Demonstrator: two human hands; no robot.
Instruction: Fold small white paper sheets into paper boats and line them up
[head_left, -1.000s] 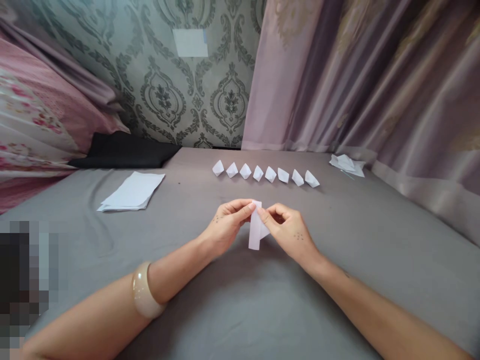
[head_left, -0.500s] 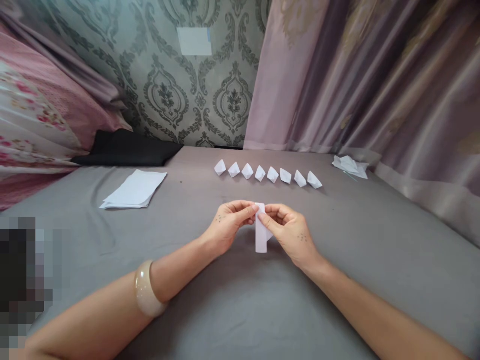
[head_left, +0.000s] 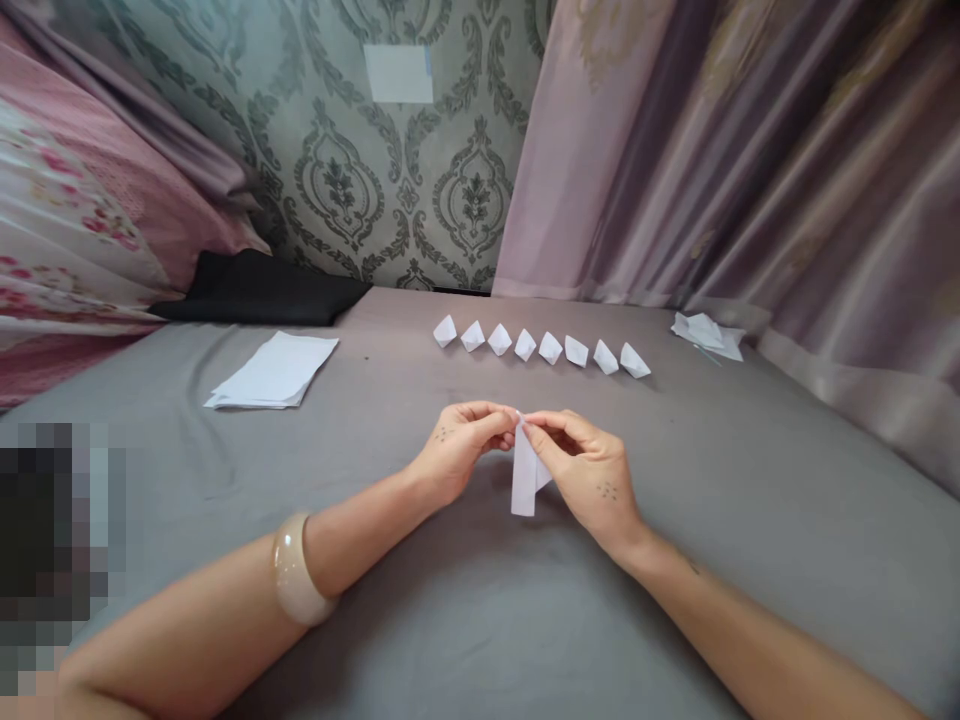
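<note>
A narrow folded strip of white paper hangs over the grey sheet in the middle of the view. My left hand pinches its top edge with thumb and forefinger. My right hand pinches the same top corner from the right, fingers closed on the paper. Both hands meet at the strip's upper end. A pale bangle sits on my left forearm.
Several small folded white paper pieces stand in a row behind the hands. A stack of flat white sheets lies at the left. Crumpled paper scraps lie at the far right by the curtain. A black cushion rests against the wall.
The strip has shifted slightly right and lower, and both hands' pinch has closed tighter on its top end. The camera view has drifted a little.
</note>
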